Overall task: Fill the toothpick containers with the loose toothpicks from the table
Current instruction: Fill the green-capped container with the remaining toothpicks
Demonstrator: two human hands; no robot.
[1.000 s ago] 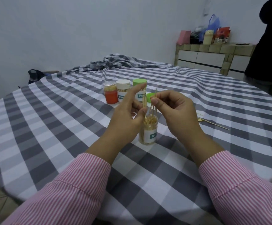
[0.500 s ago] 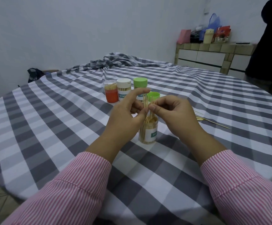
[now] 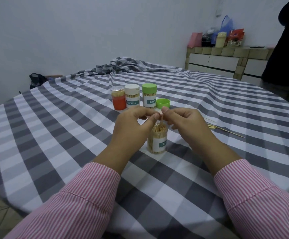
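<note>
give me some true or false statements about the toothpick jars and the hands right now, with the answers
1. The open jar between the hands has its lid on. False: its top is open, and toothpicks stick out of it.
2. Both hands meet just above the open jar. True: the left hand and right hand pinch a few toothpicks over its mouth.
3. The loose green lid lies on the cloth beside the green-lidded jar. True.
4. The orange jar stands to the right of the white-lidded jar. False: it stands to its left.
5. No loose toothpicks are left on the table. False: some loose toothpicks lie to the right of the right hand.
</note>
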